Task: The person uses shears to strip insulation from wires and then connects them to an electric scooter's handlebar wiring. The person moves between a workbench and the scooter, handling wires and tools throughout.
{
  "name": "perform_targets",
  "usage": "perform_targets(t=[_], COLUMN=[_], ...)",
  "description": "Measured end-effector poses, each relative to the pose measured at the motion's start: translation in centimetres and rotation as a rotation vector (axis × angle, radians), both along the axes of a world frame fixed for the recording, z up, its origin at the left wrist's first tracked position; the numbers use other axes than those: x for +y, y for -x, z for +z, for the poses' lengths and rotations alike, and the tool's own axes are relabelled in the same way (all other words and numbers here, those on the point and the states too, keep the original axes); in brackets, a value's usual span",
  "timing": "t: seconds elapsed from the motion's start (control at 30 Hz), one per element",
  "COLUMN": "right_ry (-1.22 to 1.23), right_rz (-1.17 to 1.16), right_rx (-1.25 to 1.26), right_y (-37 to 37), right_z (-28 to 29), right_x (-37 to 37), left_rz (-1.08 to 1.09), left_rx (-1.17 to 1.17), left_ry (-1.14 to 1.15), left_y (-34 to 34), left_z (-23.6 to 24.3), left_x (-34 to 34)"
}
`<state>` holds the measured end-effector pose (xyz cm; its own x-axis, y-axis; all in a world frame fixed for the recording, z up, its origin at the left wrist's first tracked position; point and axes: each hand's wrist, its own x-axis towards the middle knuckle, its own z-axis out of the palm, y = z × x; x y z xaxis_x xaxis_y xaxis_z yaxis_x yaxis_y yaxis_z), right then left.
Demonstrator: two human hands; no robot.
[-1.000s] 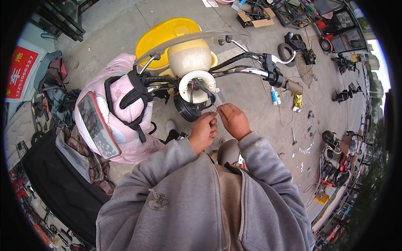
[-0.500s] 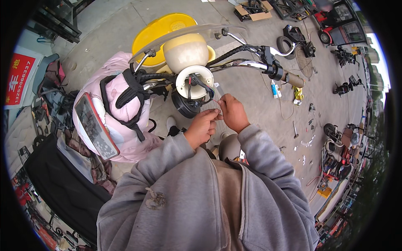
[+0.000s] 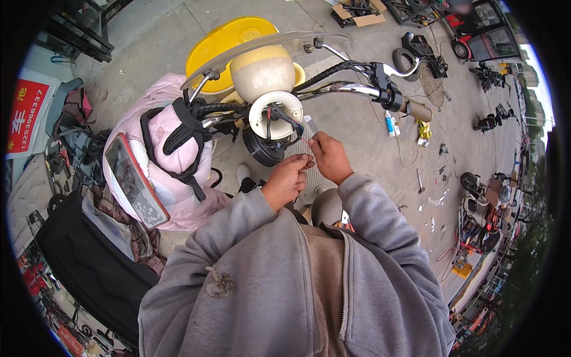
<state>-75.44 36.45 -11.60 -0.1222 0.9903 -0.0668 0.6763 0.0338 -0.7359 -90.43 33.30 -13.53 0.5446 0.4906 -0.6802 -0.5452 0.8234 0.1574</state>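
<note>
Close together in front of my chest, both hands pinch thin wires beside a two-wheeler's handlebar. My left hand (image 3: 288,180) has its thumb and fingertips pressed together on a wire end. My right hand (image 3: 330,157), fingers curled, grips a thin red wire (image 3: 305,141) that runs toward the handlebar centre. There a round cream housing (image 3: 259,122) stands uncovered, with dark wires (image 3: 279,117) coming out of it. Below it sits a black round part (image 3: 262,149). The wire ends are mostly hidden by my fingers.
A pink padded cover (image 3: 172,137) with a phone-like panel (image 3: 132,178) hangs over the left grip. The right grip (image 3: 416,110) is bare. Ahead are a clear windshield (image 3: 238,53) and a yellow basin (image 3: 202,53). A hammer (image 3: 420,181) and a tyre (image 3: 405,62) lie on the right.
My right hand has shifted very slightly down, and the red wire shows a little more beside it. My left hand stays almost where it was.
</note>
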Motion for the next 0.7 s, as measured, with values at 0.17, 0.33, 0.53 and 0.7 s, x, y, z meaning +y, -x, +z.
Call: perform_targets(t=[0.17,0.33,0.53,0.7], right_ry=[0.018,0.092,0.161,0.332], right_rz=[-0.025,-0.062,-0.092,-0.228], right_rx=[0.015,0.050,0.057,0.343], right_y=[0.29,0.37,0.32,0.29], right_z=[-0.28,-0.44,-0.95,-0.50], right_x=[-0.15,-0.20,-0.40,-0.23], left_rz=[0.003,-0.004,0.000,0.006], left_rx=[0.021,0.032,0.044,0.051], left_ry=[0.001,0.004,-0.004,-0.015], left_y=[0.00,-0.03,-0.05,-0.02], left_z=[-0.04,-0.08,-0.03,0.08], left_x=[0.00,-0.04,-0.13,-0.09])
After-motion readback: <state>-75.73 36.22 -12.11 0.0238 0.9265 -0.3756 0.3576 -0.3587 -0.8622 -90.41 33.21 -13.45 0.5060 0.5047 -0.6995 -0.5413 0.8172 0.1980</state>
